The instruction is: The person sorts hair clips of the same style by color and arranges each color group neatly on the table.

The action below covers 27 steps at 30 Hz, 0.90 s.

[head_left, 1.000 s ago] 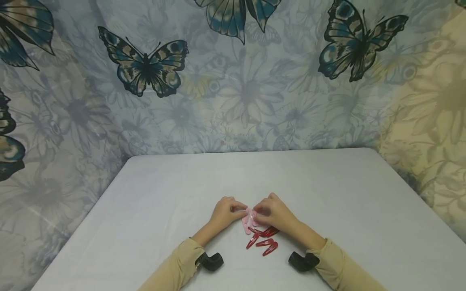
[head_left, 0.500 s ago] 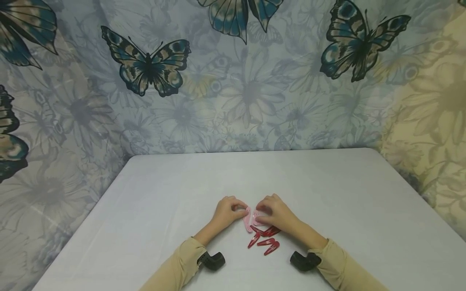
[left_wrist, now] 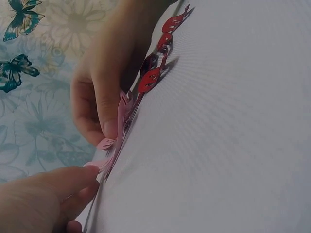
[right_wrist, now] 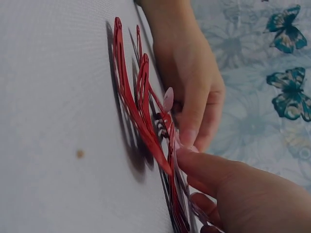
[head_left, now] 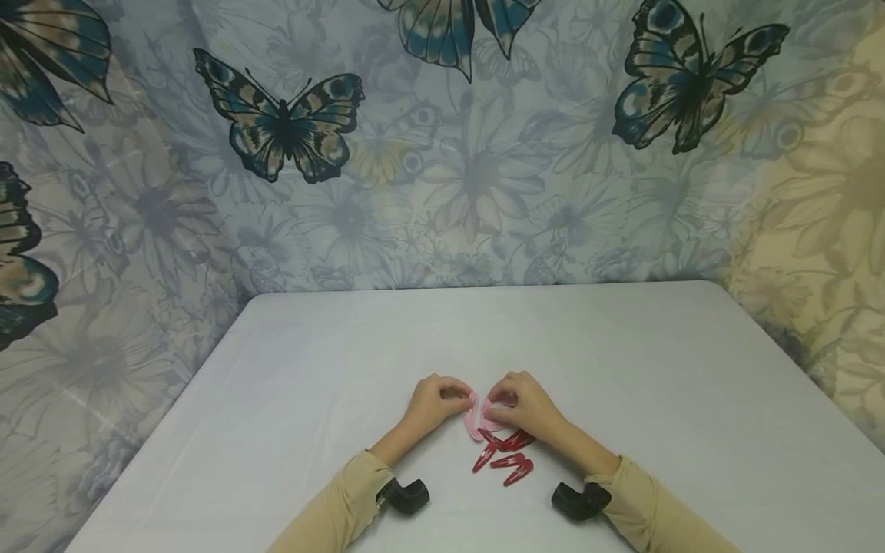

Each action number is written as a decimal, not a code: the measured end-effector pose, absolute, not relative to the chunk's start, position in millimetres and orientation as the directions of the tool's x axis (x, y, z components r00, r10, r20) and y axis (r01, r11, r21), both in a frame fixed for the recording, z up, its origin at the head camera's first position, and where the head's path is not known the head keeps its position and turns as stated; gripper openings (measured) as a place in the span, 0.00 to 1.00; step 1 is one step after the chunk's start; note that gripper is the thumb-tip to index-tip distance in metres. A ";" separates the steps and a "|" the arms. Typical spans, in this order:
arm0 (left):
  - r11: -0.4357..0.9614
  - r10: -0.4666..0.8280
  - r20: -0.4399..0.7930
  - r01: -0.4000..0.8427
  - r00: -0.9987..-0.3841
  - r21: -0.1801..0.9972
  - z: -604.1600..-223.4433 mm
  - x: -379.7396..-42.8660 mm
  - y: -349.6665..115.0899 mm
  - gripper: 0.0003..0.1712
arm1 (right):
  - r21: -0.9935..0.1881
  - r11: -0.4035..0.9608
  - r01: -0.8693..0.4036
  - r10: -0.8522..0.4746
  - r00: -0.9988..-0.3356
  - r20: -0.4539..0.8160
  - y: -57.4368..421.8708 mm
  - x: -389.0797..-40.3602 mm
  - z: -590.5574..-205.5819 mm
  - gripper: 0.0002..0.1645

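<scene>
My left hand (head_left: 434,405) pinches one end of a pink hair clip (head_left: 472,422) between thumb and fingertips. Just across a narrow gap, my right hand (head_left: 524,405) pinches another pink hair clip (head_left: 488,416), partly hidden by the fingers. More pink clips may lie under that hand; I cannot tell how many. In the left wrist view, a pink clip tip (left_wrist: 99,165) shows at the left fingertips. Several red snap hair clips (head_left: 508,461) lie loosely on the table below the hands, and the right wrist view shows red clips (right_wrist: 127,92) close up.
A white-covered table (head_left: 311,353) spreads around the hands. Black wrist devices (head_left: 408,498) sit at both sleeve cuffs. Behind the table hangs a flowered backdrop with butterflies (head_left: 283,119).
The pink clips have come apart: a gap now shows between the left hand's clip and those at the right hand. The red clips stay put; the head view shifts slightly.
</scene>
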<state>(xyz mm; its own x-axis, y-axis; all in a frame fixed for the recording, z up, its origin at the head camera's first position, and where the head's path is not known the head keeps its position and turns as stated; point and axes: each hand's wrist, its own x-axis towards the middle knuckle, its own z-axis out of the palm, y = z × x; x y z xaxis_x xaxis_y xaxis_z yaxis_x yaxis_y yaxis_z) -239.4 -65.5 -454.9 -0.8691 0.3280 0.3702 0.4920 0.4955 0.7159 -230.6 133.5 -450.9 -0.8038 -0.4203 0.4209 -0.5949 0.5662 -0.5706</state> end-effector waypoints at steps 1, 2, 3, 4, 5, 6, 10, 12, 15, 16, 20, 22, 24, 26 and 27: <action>0.486 0.330 0.361 0.485 -0.872 0.727 -454.5 -239.4 -65.5 0.06 | -0.576 0.562 -0.594 -0.415 -0.805 0.425 133.3 -230.8 -451.0 0.10; 0.471 0.333 0.359 0.483 -0.872 0.738 -454.1 -239.4 -65.5 0.06 | -0.584 0.555 -0.592 -0.409 -0.806 0.429 133.0 -231.0 -450.3 0.09; 0.456 0.334 0.356 0.480 -0.873 0.749 -453.9 -239.7 -65.5 0.06 | -0.589 0.551 -0.591 -0.404 -0.807 0.432 133.0 -231.2 -450.2 0.09; 0.443 0.333 0.353 0.475 -0.874 0.760 -453.4 -239.7 -65.4 0.05 | -0.598 0.547 -0.586 -0.398 -0.810 0.430 133.1 -231.5 -450.0 0.09; 0.431 0.333 0.349 0.471 -0.876 0.770 -453.4 -240.0 -65.4 0.05 | -0.606 0.543 -0.581 -0.393 -0.814 0.429 133.3 -231.7 -449.8 0.08; 0.422 0.334 0.346 0.467 -0.877 0.777 -453.3 -240.1 -65.3 0.05 | -0.615 0.538 -0.576 -0.388 -0.817 0.426 133.6 -231.7 -449.4 0.08; 0.396 0.334 0.352 0.469 -0.875 0.790 -452.8 -240.1 -64.6 0.05 | -0.639 0.544 -0.545 -0.367 -0.839 0.402 134.7 -231.1 -448.5 0.09; 0.385 0.330 0.357 0.469 -0.874 0.794 -453.2 -240.0 -64.4 0.05 | -0.646 0.552 -0.526 -0.352 -0.850 0.391 134.7 -230.2 -448.4 0.09; 0.368 0.318 0.350 0.455 -0.881 0.811 -456.5 -239.7 -64.7 0.05 | -0.661 0.573 -0.485 -0.323 -0.875 0.361 134.3 -227.6 -449.2 0.08; 0.362 0.315 0.343 0.446 -0.885 0.819 -457.9 -239.5 -64.8 0.05 | -0.666 0.579 -0.471 -0.315 -0.882 0.350 134.1 -226.5 -449.7 0.08; 0.342 0.309 0.341 0.438 -0.888 0.831 -462.3 -238.7 -65.4 0.04 | -0.668 0.591 -0.452 -0.294 -0.892 0.343 133.4 -223.8 -452.0 0.07; 0.340 0.307 0.358 0.454 -0.882 0.824 -462.0 -238.4 -65.3 0.04 | -0.665 0.589 -0.459 -0.290 -0.888 0.356 133.2 -223.9 -452.4 0.07; 0.339 0.304 0.375 0.467 -0.876 0.817 -460.8 -238.4 -65.3 0.04 | -0.663 0.583 -0.470 -0.291 -0.882 0.369 133.4 -224.7 -452.0 0.07; 0.340 0.297 0.379 0.468 -0.876 0.816 -459.1 -238.9 -65.2 0.03 | -0.664 0.577 -0.475 -0.296 -0.880 0.373 133.7 -226.2 -451.3 0.07; 0.339 0.292 0.375 0.462 -0.880 0.820 -458.1 -239.2 -65.3 0.03 | -0.667 0.573 -0.476 -0.296 -0.879 0.373 133.8 -227.1 -450.7 0.07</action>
<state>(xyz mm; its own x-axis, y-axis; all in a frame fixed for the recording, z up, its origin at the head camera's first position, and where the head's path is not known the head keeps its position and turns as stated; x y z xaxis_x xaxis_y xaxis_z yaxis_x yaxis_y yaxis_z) -239.2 -65.3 -458.1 -0.8797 0.2921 0.3753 0.4621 0.3388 0.8195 -227.1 133.8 -450.7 -0.8794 -0.2963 0.3727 -0.4759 0.5730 -0.6673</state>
